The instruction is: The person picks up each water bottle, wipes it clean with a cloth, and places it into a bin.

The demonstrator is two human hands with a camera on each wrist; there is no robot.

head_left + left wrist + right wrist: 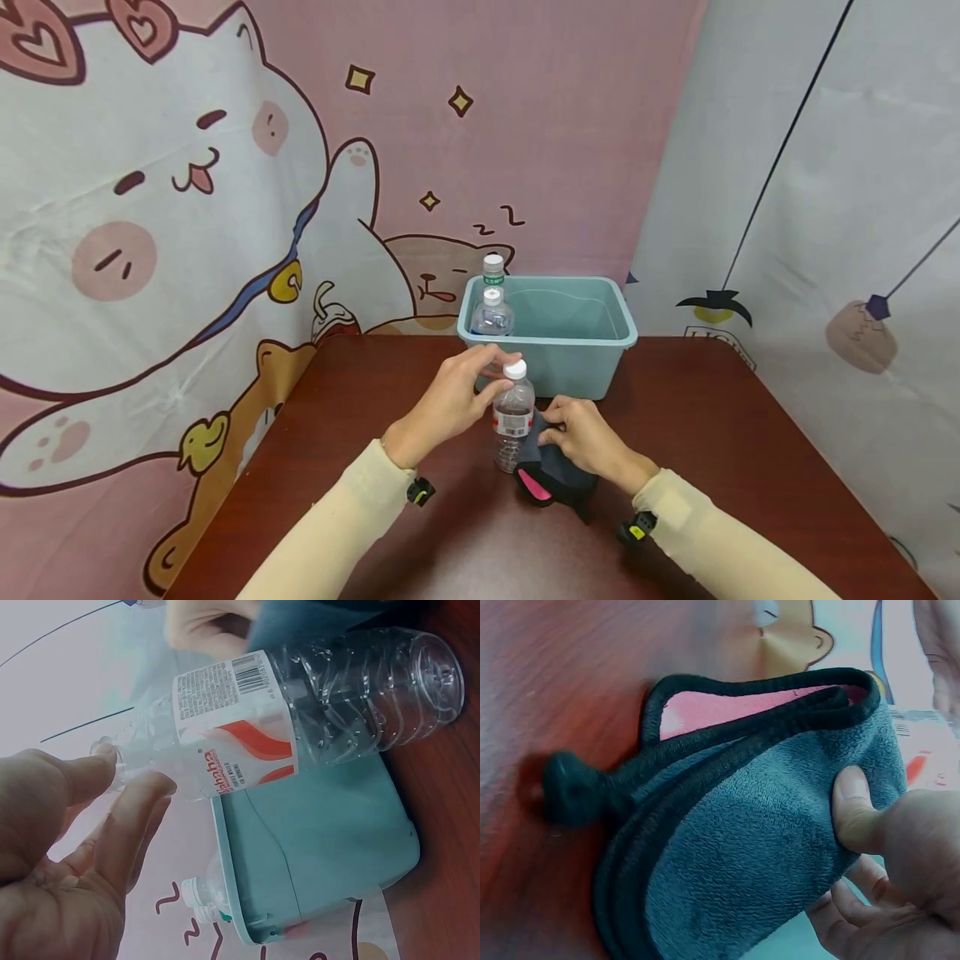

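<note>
A clear plastic bottle (pixel 513 422) with a white cap and a red-and-white label stands upright on the table. My left hand (pixel 452 398) holds it by the top, thumb and fingers around the cap and neck; the left wrist view shows this bottle (pixel 337 697) close up. Beside the bottle's lower half, my right hand (pixel 588 439) pinches a folded grey cloth (pixel 558 471) with dark edging and a pink inner side. In the right wrist view the thumb lies on the cloth (pixel 757 832), whose dark knob-like end hangs by the tabletop. The cloth's side toward the bottle seems to touch it.
Behind the hands stands a light blue plastic bin (pixel 558 367) at the table's far edge. Two more bottles, one with a green label (pixel 492 280), stand inside its left end. The brown table (pixel 720 433) reaches back to a cartoon-printed curtain (pixel 577 125).
</note>
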